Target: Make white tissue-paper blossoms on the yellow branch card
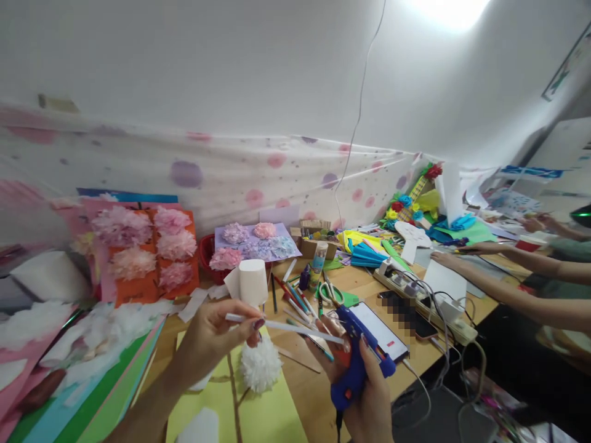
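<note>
A long, whitish glue stick point(295, 329) is pinched between the thumb and fingers of my left hand point(217, 338). Its far end reaches my right hand point(372, 400), close to the fingertips; whether it touches them I cannot tell. My right hand is wrapped round a blue hot glue gun point(347, 384), its cord hanging below. Underneath lies a yellow sheet point(277, 418) with brown branch lines and a fluffy white paper flower point(261, 364) on it. A white roll of paper point(253, 282) stands behind my left hand.
Pens point(300, 295), scissors point(331, 292), a phone point(376, 332) and a power strip point(425, 301) with cables crowd the right side. Pink paper flowers point(178, 245) on orange card and coloured sheets point(111, 375) are on the left. Another person's arms point(503, 286) work at far right.
</note>
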A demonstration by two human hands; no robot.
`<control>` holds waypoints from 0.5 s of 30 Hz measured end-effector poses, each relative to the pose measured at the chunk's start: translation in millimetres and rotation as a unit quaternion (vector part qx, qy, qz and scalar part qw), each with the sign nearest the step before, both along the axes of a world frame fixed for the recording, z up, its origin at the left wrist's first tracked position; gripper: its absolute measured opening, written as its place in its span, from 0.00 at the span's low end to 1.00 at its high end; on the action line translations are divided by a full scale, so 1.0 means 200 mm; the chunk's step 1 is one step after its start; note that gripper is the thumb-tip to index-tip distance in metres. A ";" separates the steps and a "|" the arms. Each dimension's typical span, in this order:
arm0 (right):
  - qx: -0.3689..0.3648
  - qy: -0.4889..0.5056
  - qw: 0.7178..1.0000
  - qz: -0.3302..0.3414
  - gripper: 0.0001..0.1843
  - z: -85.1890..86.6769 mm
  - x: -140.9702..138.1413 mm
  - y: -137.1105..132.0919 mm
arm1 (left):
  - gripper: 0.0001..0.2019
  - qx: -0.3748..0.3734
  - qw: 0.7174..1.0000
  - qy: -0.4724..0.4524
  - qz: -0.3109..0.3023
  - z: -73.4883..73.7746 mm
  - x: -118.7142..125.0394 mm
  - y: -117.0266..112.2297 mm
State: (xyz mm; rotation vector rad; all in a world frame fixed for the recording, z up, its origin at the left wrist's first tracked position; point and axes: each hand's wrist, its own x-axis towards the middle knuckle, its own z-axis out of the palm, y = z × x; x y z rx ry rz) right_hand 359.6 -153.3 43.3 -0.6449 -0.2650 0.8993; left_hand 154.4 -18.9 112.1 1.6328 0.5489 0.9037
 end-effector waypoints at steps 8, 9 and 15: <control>-0.079 0.025 0.989 0.120 0.18 0.05 -0.28 0.13 | 0.13 0.005 0.998 -0.052 0.031 -0.14 -0.12 -0.11; -0.087 0.003 0.985 0.150 0.20 0.06 -0.31 0.14 | 0.13 0.042 0.997 -0.041 0.043 -0.15 -0.11 -0.11; -0.234 -0.325 0.908 0.125 0.30 0.16 -0.28 0.22 | 0.07 0.350 0.920 -0.025 0.175 -0.13 -0.12 -0.16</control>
